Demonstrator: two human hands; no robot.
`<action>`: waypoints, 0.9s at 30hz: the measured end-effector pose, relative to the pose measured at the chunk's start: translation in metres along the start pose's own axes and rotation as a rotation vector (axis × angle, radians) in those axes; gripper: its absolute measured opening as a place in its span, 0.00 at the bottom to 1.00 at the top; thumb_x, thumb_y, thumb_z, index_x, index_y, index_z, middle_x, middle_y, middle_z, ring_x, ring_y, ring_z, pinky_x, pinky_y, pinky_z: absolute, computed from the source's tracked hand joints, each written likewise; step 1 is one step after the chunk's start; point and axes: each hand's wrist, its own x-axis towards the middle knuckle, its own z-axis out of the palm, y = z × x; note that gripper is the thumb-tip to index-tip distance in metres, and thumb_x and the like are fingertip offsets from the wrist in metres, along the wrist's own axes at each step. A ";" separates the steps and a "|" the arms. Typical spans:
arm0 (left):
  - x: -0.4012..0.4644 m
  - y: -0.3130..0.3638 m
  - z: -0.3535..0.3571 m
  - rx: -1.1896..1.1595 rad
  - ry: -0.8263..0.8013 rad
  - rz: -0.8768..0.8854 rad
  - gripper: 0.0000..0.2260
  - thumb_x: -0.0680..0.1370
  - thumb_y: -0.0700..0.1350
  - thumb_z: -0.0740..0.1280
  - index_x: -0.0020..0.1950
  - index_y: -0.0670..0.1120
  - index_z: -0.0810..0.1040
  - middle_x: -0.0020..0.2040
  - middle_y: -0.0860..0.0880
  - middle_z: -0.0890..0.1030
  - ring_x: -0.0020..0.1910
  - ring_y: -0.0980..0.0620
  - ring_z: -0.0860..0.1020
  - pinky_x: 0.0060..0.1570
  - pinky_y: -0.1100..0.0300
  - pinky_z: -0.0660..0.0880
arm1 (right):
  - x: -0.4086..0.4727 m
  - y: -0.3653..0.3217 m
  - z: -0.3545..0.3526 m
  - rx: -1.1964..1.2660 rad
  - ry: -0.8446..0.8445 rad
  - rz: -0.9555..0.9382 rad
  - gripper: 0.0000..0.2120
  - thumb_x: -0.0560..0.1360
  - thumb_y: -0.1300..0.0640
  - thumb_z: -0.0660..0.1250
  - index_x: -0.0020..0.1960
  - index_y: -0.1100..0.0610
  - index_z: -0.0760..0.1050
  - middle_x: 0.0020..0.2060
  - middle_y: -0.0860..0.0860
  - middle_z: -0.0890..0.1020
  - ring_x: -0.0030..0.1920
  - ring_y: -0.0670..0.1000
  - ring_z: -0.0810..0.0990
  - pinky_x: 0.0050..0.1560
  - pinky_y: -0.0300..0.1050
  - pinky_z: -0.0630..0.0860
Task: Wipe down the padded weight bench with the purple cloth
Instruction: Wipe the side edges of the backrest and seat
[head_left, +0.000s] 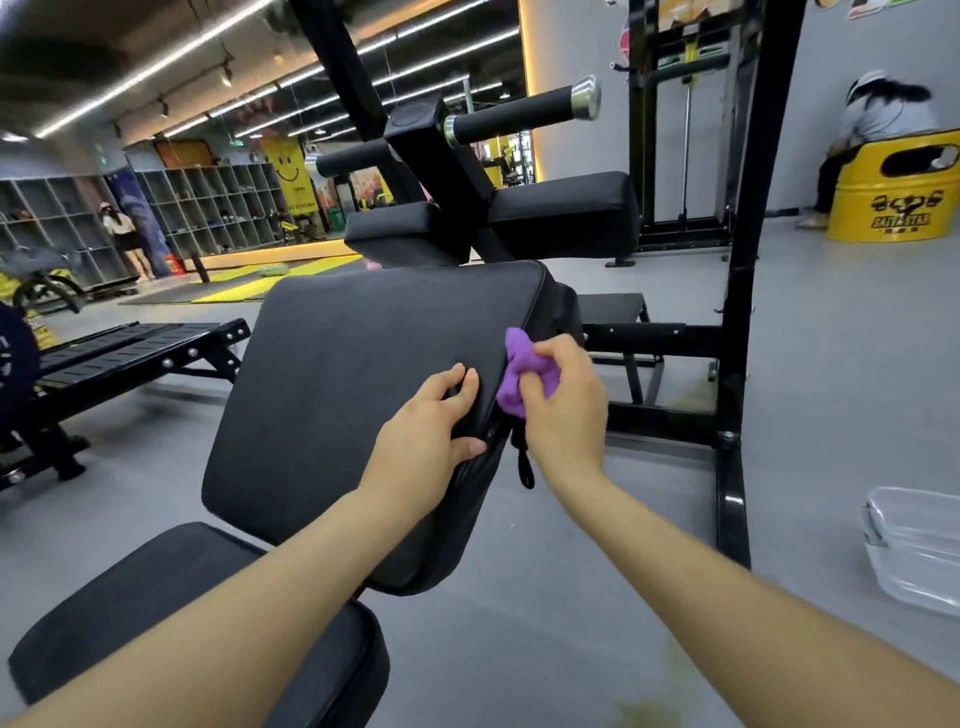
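Head view puts the purple cloth (524, 371) bunched against the right edge of the padded weight bench (363, 395), apparently to reach the side seam. The right hand (566, 410) grips it, fingers curled round the soft, crumpled fabric. The left hand (431, 441) holds the pad's edge, fingers on top and thumb on the side, probably steadying it. The upholstery is smooth, matte black with rounded corners. A looped black strap (523, 465) hangs below. A clear glass dish (914, 551) sits on the grey floor.

I see a grey floor (571, 597), cubby shelves (208, 208) along the far wall, ceiling light strips (156, 67), a yellow drum (893, 192) at the right wall, yellow mats (244, 278) beyond, a clear tub (914, 551) near right.
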 end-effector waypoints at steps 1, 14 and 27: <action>0.000 0.000 0.000 0.001 -0.003 0.001 0.30 0.77 0.46 0.66 0.76 0.52 0.56 0.76 0.58 0.55 0.74 0.56 0.60 0.67 0.60 0.63 | 0.018 -0.002 0.001 -0.006 0.037 0.014 0.05 0.74 0.64 0.62 0.46 0.56 0.73 0.46 0.52 0.78 0.46 0.51 0.75 0.46 0.48 0.72; -0.001 -0.003 0.004 -0.027 0.028 0.018 0.30 0.77 0.46 0.66 0.76 0.52 0.56 0.76 0.58 0.55 0.74 0.57 0.59 0.66 0.63 0.62 | -0.034 0.004 0.004 0.030 -0.019 -0.039 0.06 0.73 0.65 0.63 0.45 0.56 0.74 0.44 0.49 0.77 0.47 0.52 0.75 0.45 0.46 0.72; 0.000 -0.003 0.005 -0.051 0.045 0.002 0.29 0.78 0.46 0.65 0.76 0.52 0.56 0.76 0.58 0.56 0.74 0.55 0.59 0.66 0.61 0.63 | 0.048 0.010 0.011 -0.013 0.123 0.116 0.07 0.74 0.64 0.59 0.48 0.54 0.71 0.48 0.51 0.80 0.47 0.54 0.78 0.44 0.47 0.75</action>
